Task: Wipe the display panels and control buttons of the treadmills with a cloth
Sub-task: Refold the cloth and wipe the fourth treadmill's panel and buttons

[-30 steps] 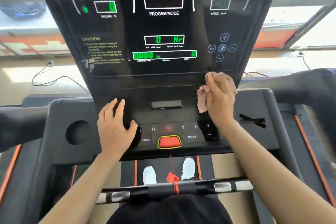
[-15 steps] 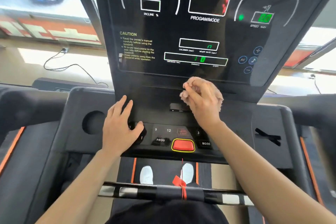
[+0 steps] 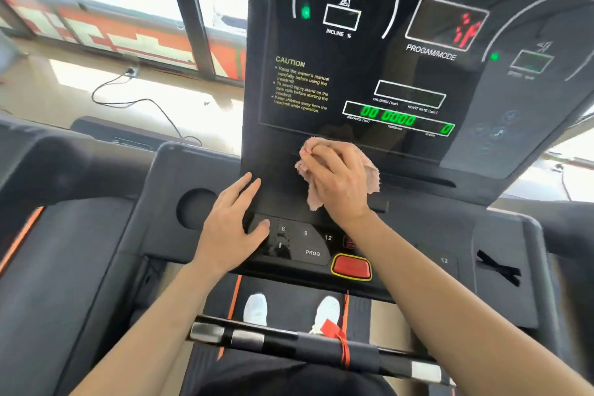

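Cloth: pink and bunched, pressed on the black band of the console, just under the display and above the buttons.
Cloth axis: a loose corner hangs toward 6 o'clock and another edge sticks out at 3 o'clock. The hand hides the middle, so the long axis cannot be told.
Right hand: lies on top of the cloth, fingers curled close together and bunching it, knuckles toward 11 o'clock.
Left hand: at 8 o'clock of the cloth, apart from it. It lies flat on the console with fingers straight and slightly spread, pointing to 1 o'clock. The thumb is out on the left end of the buttons, beside the "6".
Display: at 12 o'clock of the cloth, tilted back, green digits lit, red figure in the mode window, yellow caution text at left.
Buttons: at 6 o'clock of the cloth. The right forearm crosses their right part.
Red button: yellow-rimmed, at 6 o'clock, just left of the right forearm.
Round hole: in the console at 9 o'clock of the left hand.
Bar: crosses low at 6 o'clock, with a red tag tied on it.
Shoes: white, on the belt behind the bar.
Cable: on the floor at 10 o'clock.
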Demonstrator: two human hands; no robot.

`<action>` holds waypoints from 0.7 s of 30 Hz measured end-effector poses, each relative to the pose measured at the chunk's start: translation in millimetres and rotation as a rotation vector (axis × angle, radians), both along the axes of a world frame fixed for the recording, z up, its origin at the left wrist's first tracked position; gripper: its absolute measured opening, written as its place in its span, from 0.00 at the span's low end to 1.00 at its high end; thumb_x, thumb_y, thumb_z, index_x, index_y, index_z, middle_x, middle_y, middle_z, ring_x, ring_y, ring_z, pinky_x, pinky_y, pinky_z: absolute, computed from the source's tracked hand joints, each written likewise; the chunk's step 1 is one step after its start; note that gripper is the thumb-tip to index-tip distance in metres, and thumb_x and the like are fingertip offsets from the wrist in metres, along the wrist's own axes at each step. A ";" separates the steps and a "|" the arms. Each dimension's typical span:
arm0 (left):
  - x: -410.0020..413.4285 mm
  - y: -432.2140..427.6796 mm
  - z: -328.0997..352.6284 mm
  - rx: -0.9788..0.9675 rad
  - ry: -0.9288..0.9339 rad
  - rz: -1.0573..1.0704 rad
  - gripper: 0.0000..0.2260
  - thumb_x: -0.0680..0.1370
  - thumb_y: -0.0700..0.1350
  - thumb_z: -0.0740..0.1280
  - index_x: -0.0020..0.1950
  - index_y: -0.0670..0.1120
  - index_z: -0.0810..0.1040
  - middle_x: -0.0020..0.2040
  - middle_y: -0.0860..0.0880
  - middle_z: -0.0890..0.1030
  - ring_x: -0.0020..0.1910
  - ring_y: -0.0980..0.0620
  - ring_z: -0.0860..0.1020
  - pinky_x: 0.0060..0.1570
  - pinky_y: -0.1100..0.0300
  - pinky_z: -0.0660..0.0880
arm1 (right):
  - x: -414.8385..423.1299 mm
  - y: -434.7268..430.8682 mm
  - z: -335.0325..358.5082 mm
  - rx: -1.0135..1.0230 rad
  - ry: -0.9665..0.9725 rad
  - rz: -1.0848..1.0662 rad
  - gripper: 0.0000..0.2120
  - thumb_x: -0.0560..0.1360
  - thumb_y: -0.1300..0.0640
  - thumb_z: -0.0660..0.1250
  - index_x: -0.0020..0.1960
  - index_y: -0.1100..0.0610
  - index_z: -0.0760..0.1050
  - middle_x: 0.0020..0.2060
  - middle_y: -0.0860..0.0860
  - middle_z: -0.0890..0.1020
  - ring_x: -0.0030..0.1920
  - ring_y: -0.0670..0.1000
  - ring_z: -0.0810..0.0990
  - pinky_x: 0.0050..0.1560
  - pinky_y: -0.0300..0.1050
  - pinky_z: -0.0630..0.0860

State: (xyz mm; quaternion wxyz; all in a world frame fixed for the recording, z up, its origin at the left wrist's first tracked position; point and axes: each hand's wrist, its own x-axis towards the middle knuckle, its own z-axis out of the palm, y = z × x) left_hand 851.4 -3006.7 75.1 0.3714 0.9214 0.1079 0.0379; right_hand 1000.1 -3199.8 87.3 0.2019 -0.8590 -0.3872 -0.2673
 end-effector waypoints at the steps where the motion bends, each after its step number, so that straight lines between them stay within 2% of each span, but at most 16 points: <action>1: -0.3 1.3 -0.9 -0.004 0.000 0.003 0.33 0.76 0.47 0.75 0.80 0.52 0.67 0.81 0.55 0.65 0.79 0.53 0.64 0.74 0.54 0.64 | -0.9 2.7 0.5 -0.011 -0.025 0.012 0.17 0.74 0.65 0.74 0.61 0.57 0.81 0.59 0.51 0.78 0.57 0.56 0.79 0.57 0.57 0.77; 4: -4.4 8.4 -7.0 -0.020 -0.003 0.013 0.33 0.76 0.47 0.75 0.80 0.52 0.67 0.81 0.55 0.65 0.78 0.52 0.65 0.74 0.52 0.66 | 3.6 24.1 -12.7 -0.023 -0.100 0.090 0.16 0.79 0.64 0.70 0.65 0.58 0.76 0.62 0.53 0.75 0.56 0.58 0.80 0.57 0.54 0.77; 7: -9.4 16.7 -14.2 -0.073 -0.010 0.046 0.34 0.76 0.48 0.75 0.80 0.51 0.68 0.80 0.56 0.66 0.77 0.54 0.67 0.74 0.52 0.69 | 4.0 34.3 -13.5 -0.053 -0.069 0.129 0.10 0.81 0.62 0.68 0.61 0.59 0.81 0.63 0.50 0.74 0.56 0.57 0.79 0.57 0.56 0.76; 9: -11.4 20.4 -15.5 -0.102 -0.004 0.051 0.34 0.76 0.48 0.75 0.80 0.51 0.67 0.79 0.56 0.67 0.76 0.55 0.68 0.73 0.53 0.70 | 4.2 42.4 -13.3 -0.098 -0.018 0.135 0.11 0.77 0.64 0.71 0.59 0.58 0.83 0.61 0.50 0.78 0.57 0.57 0.81 0.58 0.58 0.77; 11: -11.4 21.2 -14.1 -0.122 -0.001 0.044 0.34 0.76 0.49 0.74 0.80 0.50 0.67 0.79 0.55 0.69 0.76 0.54 0.69 0.74 0.55 0.69 | 3.2 54.3 -11.4 -0.147 0.052 0.171 0.16 0.71 0.66 0.74 0.58 0.57 0.85 0.59 0.51 0.83 0.60 0.56 0.81 0.62 0.59 0.75; 15: -13.7 23.7 -11.0 -0.169 0.007 0.062 0.34 0.74 0.56 0.68 0.79 0.47 0.69 0.75 0.51 0.74 0.72 0.53 0.73 0.73 0.55 0.71 | -0.7 83.8 -16.1 -0.204 0.036 0.383 0.09 0.75 0.66 0.70 0.53 0.62 0.84 0.52 0.55 0.86 0.51 0.59 0.85 0.55 0.55 0.80; 16: -15.3 24.8 -11.2 -0.176 -0.003 0.077 0.33 0.74 0.56 0.67 0.78 0.48 0.70 0.72 0.51 0.76 0.70 0.53 0.74 0.71 0.53 0.72 | -2.5 88.0 -17.2 -0.197 0.044 0.396 0.09 0.75 0.67 0.70 0.54 0.62 0.84 0.53 0.55 0.86 0.52 0.59 0.85 0.56 0.54 0.79; 19: -22.0 27.1 -13.8 -0.181 -0.073 0.125 0.26 0.74 0.52 0.67 0.72 0.49 0.75 0.65 0.53 0.80 0.64 0.52 0.77 0.65 0.47 0.77 | -11.0 84.7 -24.9 -0.154 0.144 0.379 0.16 0.75 0.67 0.74 0.63 0.62 0.82 0.62 0.56 0.84 0.62 0.58 0.82 0.64 0.56 0.77; 21: -24.0 27.1 -14.8 -0.164 -0.124 0.152 0.22 0.74 0.48 0.67 0.69 0.48 0.78 0.62 0.53 0.80 0.61 0.51 0.78 0.62 0.45 0.78 | -15.2 69.2 -27.1 -0.196 0.167 0.403 0.19 0.76 0.65 0.73 0.67 0.62 0.79 0.67 0.58 0.80 0.68 0.59 0.78 0.69 0.58 0.74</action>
